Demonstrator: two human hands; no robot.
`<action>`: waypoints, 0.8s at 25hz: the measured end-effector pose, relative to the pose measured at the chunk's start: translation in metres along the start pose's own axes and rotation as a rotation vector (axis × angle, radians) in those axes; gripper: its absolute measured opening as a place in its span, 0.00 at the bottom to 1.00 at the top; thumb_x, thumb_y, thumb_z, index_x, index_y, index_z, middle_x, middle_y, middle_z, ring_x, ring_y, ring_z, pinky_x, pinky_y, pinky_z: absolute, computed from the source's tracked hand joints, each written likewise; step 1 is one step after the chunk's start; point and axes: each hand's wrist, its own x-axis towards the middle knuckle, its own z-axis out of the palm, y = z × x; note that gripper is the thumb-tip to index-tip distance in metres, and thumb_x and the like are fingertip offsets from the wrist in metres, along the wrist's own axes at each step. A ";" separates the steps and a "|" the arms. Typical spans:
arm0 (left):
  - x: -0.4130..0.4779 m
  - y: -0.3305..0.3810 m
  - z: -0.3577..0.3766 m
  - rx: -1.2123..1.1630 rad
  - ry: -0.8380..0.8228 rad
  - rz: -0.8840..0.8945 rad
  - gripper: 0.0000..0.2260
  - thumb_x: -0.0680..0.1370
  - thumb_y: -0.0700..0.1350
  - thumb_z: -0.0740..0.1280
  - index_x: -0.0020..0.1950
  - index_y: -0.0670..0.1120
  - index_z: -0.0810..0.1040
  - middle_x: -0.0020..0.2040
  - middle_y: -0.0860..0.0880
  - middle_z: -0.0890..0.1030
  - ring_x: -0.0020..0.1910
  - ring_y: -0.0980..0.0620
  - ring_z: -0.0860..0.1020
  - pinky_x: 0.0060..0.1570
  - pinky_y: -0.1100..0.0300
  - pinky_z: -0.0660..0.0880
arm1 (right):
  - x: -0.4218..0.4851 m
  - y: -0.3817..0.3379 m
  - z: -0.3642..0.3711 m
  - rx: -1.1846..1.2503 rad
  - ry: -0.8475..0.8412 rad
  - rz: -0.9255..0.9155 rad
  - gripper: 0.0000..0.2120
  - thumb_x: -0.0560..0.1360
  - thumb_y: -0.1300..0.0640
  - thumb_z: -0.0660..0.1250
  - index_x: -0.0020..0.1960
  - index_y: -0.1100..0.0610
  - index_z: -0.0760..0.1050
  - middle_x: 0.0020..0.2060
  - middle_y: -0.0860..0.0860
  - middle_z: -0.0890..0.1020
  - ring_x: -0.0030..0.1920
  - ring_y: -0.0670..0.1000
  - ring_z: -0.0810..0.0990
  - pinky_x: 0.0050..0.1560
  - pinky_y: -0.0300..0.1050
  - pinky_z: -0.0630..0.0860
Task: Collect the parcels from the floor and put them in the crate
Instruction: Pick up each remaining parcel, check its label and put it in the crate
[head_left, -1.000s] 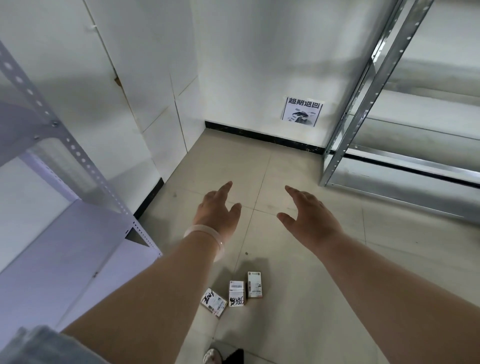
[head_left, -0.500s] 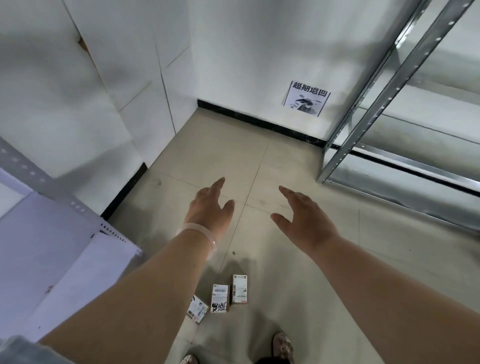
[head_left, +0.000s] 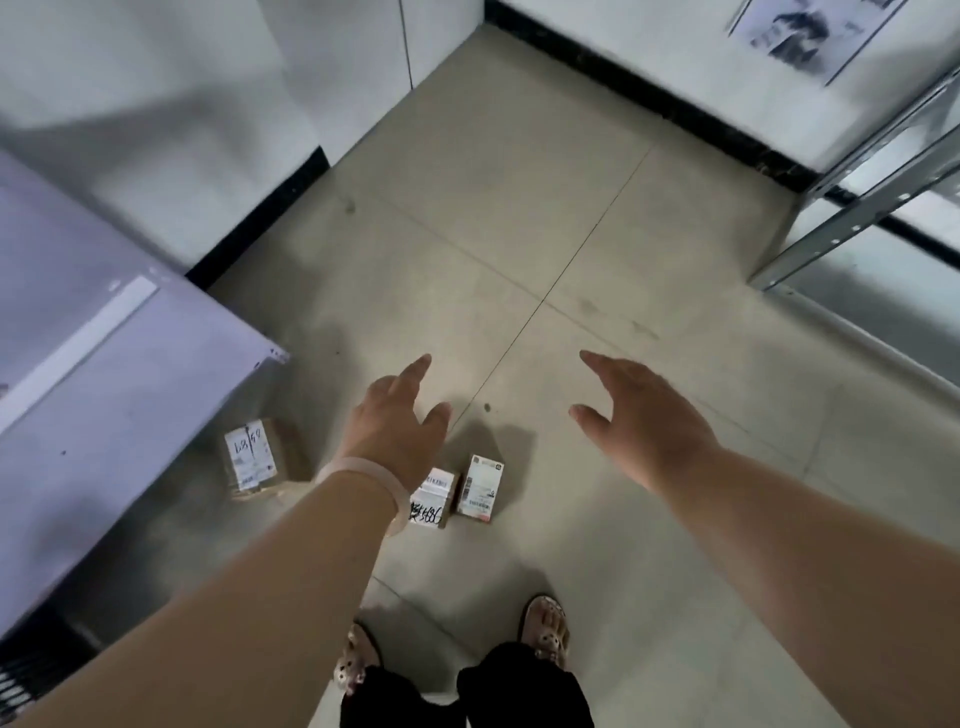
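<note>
Small cardboard parcels with white labels lie on the tiled floor. One parcel (head_left: 480, 487) lies in the open, with a second parcel (head_left: 434, 500) right beside it, partly hidden by my left wrist. A larger brown parcel (head_left: 255, 459) lies under the edge of the left shelf. My left hand (head_left: 396, 422) hovers above the pair, fingers spread and empty. My right hand (head_left: 638, 417) is held out to the right of them, fingers also spread, holding nothing. No crate is in view.
A pale shelf board (head_left: 104, 374) juts in from the left at about hand height. A metal rack (head_left: 872, 208) stands at the right. White walls with a black skirting (head_left: 649, 104) close the corner ahead. My feet (head_left: 545, 626) stand just behind the parcels.
The view has tilted down and moved closer to the floor. The parcels now appear larger, and the brown parcel under the left shelf has come into view. Both hands stay spread and empty.
</note>
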 end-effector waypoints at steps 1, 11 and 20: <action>0.010 -0.018 0.019 -0.008 0.000 -0.024 0.26 0.77 0.55 0.61 0.74 0.60 0.59 0.70 0.47 0.68 0.64 0.45 0.71 0.67 0.47 0.67 | 0.018 0.004 0.021 -0.001 -0.012 -0.010 0.30 0.77 0.43 0.59 0.76 0.43 0.52 0.74 0.48 0.62 0.73 0.52 0.61 0.72 0.50 0.61; 0.083 -0.181 0.293 -0.078 -0.141 -0.187 0.23 0.78 0.51 0.61 0.73 0.55 0.64 0.68 0.47 0.71 0.66 0.46 0.68 0.68 0.53 0.64 | 0.163 0.071 0.317 -0.064 -0.200 -0.069 0.30 0.78 0.45 0.59 0.76 0.45 0.52 0.74 0.49 0.62 0.73 0.52 0.62 0.71 0.48 0.62; 0.087 -0.251 0.418 -0.324 -0.384 -0.625 0.22 0.80 0.46 0.58 0.74 0.47 0.63 0.71 0.47 0.69 0.67 0.47 0.70 0.63 0.58 0.65 | 0.215 0.063 0.468 -0.239 -0.374 -0.456 0.35 0.76 0.60 0.58 0.78 0.45 0.47 0.78 0.47 0.46 0.77 0.49 0.45 0.76 0.51 0.50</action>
